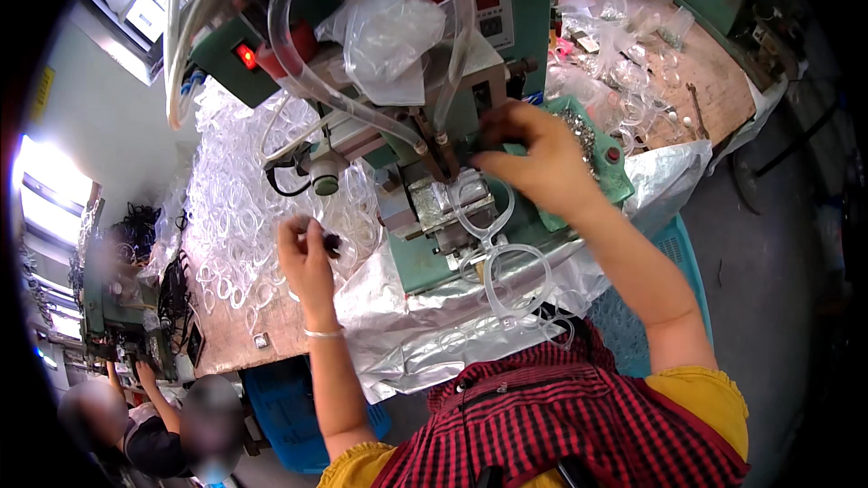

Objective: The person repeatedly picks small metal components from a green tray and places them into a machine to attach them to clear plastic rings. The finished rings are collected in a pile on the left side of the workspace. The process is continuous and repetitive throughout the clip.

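Note:
A clear plastic eyeglass frame (489, 262) hangs from the green machine (420, 264), one rim by the metal fixture (432, 199) and the other over the foil-covered edge. Right beside that fixture, my right hand (541, 155) has its fingers pinched together near the machine's two dark tips (438, 163). What lies between those fingertips is hidden. My left hand (307, 262) is raised over the bench to the left with curled fingers. A small dark thing (332, 245) shows at its fingertips, too small to name.
A large heap of clear frame parts (249, 181) covers the bench at left. A green tray (611, 172) of small metal pieces stands right of the machine, with plastic bags (624, 63) beyond. Blue crates (291, 407) sit below. Another person (158, 434) works at lower left.

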The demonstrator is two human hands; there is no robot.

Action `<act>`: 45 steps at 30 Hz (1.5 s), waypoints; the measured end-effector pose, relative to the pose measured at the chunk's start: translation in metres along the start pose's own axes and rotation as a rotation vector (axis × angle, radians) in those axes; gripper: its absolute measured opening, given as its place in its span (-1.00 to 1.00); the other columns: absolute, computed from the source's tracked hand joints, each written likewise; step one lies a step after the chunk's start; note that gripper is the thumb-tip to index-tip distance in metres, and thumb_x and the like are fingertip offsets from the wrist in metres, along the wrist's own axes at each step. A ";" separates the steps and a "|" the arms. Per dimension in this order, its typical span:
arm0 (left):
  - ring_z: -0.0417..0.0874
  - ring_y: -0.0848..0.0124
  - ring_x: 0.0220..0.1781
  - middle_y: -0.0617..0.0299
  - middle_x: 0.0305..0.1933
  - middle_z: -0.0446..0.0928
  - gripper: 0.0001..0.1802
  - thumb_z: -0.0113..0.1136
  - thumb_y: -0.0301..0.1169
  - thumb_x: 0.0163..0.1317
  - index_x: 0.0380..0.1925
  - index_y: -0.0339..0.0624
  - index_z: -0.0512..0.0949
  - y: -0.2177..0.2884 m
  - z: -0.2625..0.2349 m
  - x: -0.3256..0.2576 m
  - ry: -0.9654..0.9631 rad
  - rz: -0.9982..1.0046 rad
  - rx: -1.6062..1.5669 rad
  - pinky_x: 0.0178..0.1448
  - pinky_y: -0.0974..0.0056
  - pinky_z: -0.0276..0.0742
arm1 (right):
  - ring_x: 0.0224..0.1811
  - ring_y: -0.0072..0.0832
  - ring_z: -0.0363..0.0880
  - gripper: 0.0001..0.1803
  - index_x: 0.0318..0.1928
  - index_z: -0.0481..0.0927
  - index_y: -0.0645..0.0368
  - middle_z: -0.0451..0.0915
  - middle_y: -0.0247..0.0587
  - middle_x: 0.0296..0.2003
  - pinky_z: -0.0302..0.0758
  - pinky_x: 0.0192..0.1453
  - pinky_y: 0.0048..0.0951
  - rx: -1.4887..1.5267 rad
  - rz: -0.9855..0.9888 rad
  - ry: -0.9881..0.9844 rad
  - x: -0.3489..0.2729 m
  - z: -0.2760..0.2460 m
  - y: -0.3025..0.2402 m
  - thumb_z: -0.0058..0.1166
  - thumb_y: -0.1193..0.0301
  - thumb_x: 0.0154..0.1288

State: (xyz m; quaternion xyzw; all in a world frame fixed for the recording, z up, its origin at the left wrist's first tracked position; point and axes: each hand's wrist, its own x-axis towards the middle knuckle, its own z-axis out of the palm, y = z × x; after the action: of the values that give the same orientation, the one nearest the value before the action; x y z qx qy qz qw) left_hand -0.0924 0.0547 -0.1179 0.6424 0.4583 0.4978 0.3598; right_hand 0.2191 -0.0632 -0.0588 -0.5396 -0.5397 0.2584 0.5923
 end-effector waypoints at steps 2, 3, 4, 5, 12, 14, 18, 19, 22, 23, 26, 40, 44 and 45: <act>0.59 0.54 -0.39 0.24 -0.32 0.54 -0.91 0.15 -0.52 0.37 -0.22 -0.28 0.45 -0.015 0.006 -0.020 0.078 -0.030 -0.111 -0.40 0.45 0.48 | -0.16 -0.56 0.58 -0.47 0.08 0.48 0.33 0.61 -0.28 -0.28 0.49 -0.02 -0.51 0.151 0.050 0.002 0.007 0.018 0.013 0.32 0.56 0.04; 0.63 0.50 -0.32 0.22 -0.30 0.55 -0.92 0.17 -0.53 0.36 -0.24 -0.26 0.46 -0.014 0.011 -0.038 0.133 -0.101 -0.245 -0.32 0.42 0.56 | -0.16 -0.56 0.57 -0.43 0.11 0.45 0.34 0.60 -0.28 -0.28 0.48 -0.02 -0.51 0.206 0.071 0.012 0.004 0.021 0.013 0.32 0.57 0.03; 0.64 0.48 -0.29 0.21 -0.29 0.56 -0.92 0.16 -0.53 0.36 -0.23 -0.26 0.45 -0.023 0.017 -0.045 0.179 -0.094 -0.294 -0.28 0.40 0.58 | -0.16 -0.56 0.57 -0.39 0.14 0.42 0.34 0.60 -0.28 -0.28 0.48 -0.02 -0.52 0.261 0.092 0.022 0.004 0.022 0.010 0.32 0.58 0.03; 0.65 0.46 -0.27 0.19 -0.29 0.56 -0.92 0.16 -0.52 0.37 -0.23 -0.25 0.45 -0.036 0.023 -0.048 0.227 -0.086 -0.340 -0.25 0.39 0.61 | -0.16 -0.56 0.56 -0.35 0.17 0.38 0.34 0.59 -0.28 -0.27 0.48 -0.02 -0.52 0.316 0.115 0.033 0.001 0.023 0.011 0.32 0.59 0.02; 0.68 0.28 -0.11 0.03 -0.13 0.59 -0.80 0.10 -0.62 0.33 -0.07 -0.26 0.44 0.100 0.035 -0.029 0.051 0.570 -0.707 -0.03 0.11 0.68 | -0.15 -0.60 0.56 -0.43 0.13 0.41 0.32 0.58 -0.31 -0.25 0.50 -0.01 -0.54 0.450 0.221 -0.058 0.004 0.018 -0.001 0.28 0.67 0.06; 0.68 0.24 -0.09 0.02 -0.13 0.59 -0.76 0.13 -0.64 0.29 -0.06 -0.27 0.44 0.125 0.040 -0.019 0.018 0.696 -0.566 0.04 0.08 0.65 | -0.12 -0.59 0.56 -0.44 0.14 0.42 0.31 0.60 -0.30 -0.21 0.52 0.01 -0.52 0.539 0.225 -0.039 0.001 0.025 -0.009 0.26 0.68 0.08; 0.68 0.26 -0.16 0.07 -0.12 0.61 -0.83 0.04 -0.58 0.39 -0.05 -0.27 0.47 0.129 0.053 -0.008 0.019 0.661 -0.464 -0.07 0.08 0.66 | -0.03 -0.56 0.56 -0.40 0.20 0.37 0.34 0.62 -0.20 -0.07 0.49 0.08 -0.50 0.572 0.208 0.045 -0.011 0.036 -0.014 0.23 0.65 0.11; 0.68 0.27 -0.16 0.07 -0.16 0.62 -0.87 0.04 -0.57 0.39 -0.09 -0.27 0.46 0.127 0.053 -0.014 -0.009 0.700 -0.452 -0.06 0.08 0.66 | -0.01 -0.55 0.56 -0.38 0.22 0.36 0.35 0.62 -0.18 -0.05 0.48 0.09 -0.49 0.524 0.204 0.029 -0.015 0.032 -0.026 0.22 0.65 0.12; 0.68 0.28 -0.18 0.09 -0.26 0.67 -0.92 0.14 -0.57 0.32 -0.38 -0.22 0.47 0.119 0.068 -0.045 -0.093 0.704 -0.150 -0.17 0.23 0.62 | 0.10 -0.39 0.54 -0.51 0.12 0.51 0.29 0.60 -0.11 0.05 0.44 0.19 -0.36 0.140 0.014 0.034 -0.021 0.016 -0.014 0.22 0.55 0.13; 0.67 0.29 -0.21 0.10 -0.26 0.69 -0.89 0.20 -0.57 0.26 -0.42 -0.20 0.47 0.112 0.064 -0.049 -0.218 0.865 0.038 -0.20 0.26 0.61 | 0.12 -0.32 0.54 -0.57 0.05 0.57 0.26 0.59 -0.09 0.05 0.43 0.22 -0.32 -0.068 -0.077 0.048 -0.020 0.003 0.000 0.24 0.52 0.12; 0.65 0.31 -0.26 0.16 -0.16 0.70 -0.77 0.36 -0.56 0.05 -0.41 -0.14 0.45 0.126 0.079 -0.048 -0.410 1.241 0.325 -0.28 0.30 0.62 | 0.18 0.00 0.50 -0.76 -0.24 0.71 0.15 0.60 0.03 0.00 0.42 0.27 -0.13 -0.726 -0.021 0.221 -0.022 -0.034 0.047 0.29 0.39 0.02; 0.67 0.12 -0.02 0.09 0.05 0.64 -0.71 0.38 -0.46 -0.04 -0.24 -0.18 0.61 0.090 0.080 -0.088 -0.280 1.011 0.244 0.24 -0.03 0.57 | 0.03 -0.16 0.56 -0.87 -0.30 0.61 0.20 0.62 -0.13 -0.08 0.48 -0.05 -0.17 -0.915 -0.320 0.077 -0.003 -0.042 0.097 0.22 0.48 0.10; 0.68 0.13 -0.01 0.04 -0.06 0.67 -0.82 0.36 -0.56 0.10 -0.26 -0.23 0.65 0.053 0.003 -0.082 0.387 0.800 0.626 0.24 0.08 0.51 | -0.19 -0.15 0.63 -0.86 -0.32 0.66 0.22 0.66 -0.10 -0.32 0.51 -0.09 -0.25 -0.652 -0.016 0.393 -0.025 -0.046 0.079 0.26 0.45 0.11; 0.68 0.12 0.00 -0.01 -0.10 0.67 -0.83 0.33 -0.64 0.13 -0.25 -0.31 0.64 0.047 -0.016 -0.071 0.569 0.634 0.653 0.22 0.15 0.52 | -0.20 -0.17 0.64 -0.85 -0.30 0.70 0.20 0.67 -0.10 -0.33 0.52 -0.07 -0.26 -0.600 0.009 0.375 -0.026 -0.051 0.076 0.29 0.41 0.14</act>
State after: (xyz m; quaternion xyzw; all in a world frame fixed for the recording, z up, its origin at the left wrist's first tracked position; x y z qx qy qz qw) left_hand -0.1034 -0.0277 -0.0924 0.6674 0.4522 0.5681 -0.1653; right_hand 0.2797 -0.0833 -0.1299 -0.7300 -0.4710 -0.0130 0.4951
